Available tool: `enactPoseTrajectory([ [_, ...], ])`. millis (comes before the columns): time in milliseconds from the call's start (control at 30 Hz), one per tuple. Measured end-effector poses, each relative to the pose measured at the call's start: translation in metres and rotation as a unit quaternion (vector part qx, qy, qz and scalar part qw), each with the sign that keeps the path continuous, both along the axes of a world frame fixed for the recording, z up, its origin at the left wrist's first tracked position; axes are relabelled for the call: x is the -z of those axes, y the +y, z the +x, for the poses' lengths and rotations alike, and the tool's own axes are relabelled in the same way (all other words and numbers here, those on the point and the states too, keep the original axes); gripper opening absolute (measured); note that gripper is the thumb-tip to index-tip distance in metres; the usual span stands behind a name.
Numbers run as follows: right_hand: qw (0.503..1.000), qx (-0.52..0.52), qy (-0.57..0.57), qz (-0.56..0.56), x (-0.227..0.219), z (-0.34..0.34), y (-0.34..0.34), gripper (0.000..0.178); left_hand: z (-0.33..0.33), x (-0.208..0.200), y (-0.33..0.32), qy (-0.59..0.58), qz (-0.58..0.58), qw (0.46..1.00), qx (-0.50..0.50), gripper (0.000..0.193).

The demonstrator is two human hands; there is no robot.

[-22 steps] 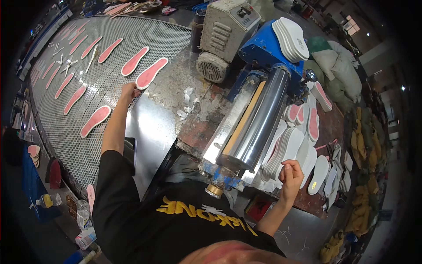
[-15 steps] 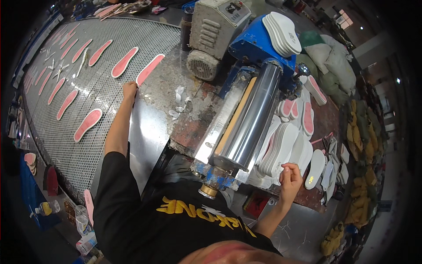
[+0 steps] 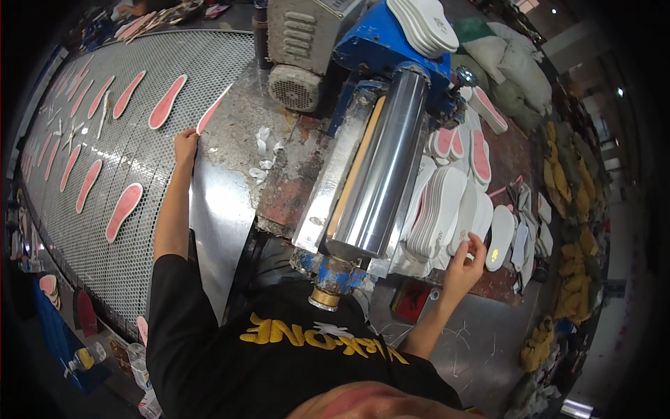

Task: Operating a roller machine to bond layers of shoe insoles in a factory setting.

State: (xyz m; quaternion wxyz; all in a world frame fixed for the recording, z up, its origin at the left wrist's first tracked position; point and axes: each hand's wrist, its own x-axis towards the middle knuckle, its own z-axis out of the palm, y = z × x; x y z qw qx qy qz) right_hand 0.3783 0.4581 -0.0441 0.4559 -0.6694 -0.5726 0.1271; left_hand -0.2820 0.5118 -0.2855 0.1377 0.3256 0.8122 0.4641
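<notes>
My left hand (image 3: pixel 185 145) is closed on the near end of a pink insole with a white edge (image 3: pixel 213 110), which is tilted so that it shows narrow. It is over the border between the perforated metal mesh (image 3: pixel 157 167) and the worn bench. On the right, my right hand (image 3: pixel 466 267) has its fingers loosely bent and apart, by the near ends of the white insoles (image 3: pixel 469 218). Whether a fingertip touches one I cannot tell. A thick stack of white insoles (image 3: pixel 437 209) lies just left of that hand, and a single white insole (image 3: pixel 500 237) lies to its right.
A roller machine with a shiny metal cylinder (image 3: pixel 387 167) stands between my hands, its grey motor (image 3: pixel 294 87) behind. White insoles (image 3: pixel 422 26) are piled on its blue housing. Pink insoles (image 3: pixel 124 211) lie in rows across the mesh. White scraps (image 3: pixel 263 143) litter the bench.
The view has shifted, so the scene sits further left and up. My left hand still grips the pink insole, now tilted more on edge. My right hand has moved toward the white insoles.
</notes>
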Motion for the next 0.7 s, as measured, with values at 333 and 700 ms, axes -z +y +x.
enactPoseTrajectory([
  [333, 0.961, -0.030, -0.161, -0.223, 0.038, 0.015, -0.001, 0.063, -0.005, 0.004, -0.002, -0.080, 0.033, 0.996, 0.015, 0.028],
  [700, 0.954, -0.032, -0.139, -0.263, 0.060, 0.023, 0.014, 0.061, -0.004, -0.003, -0.008, -0.111, 0.039, 0.993, 0.009, 0.029],
])
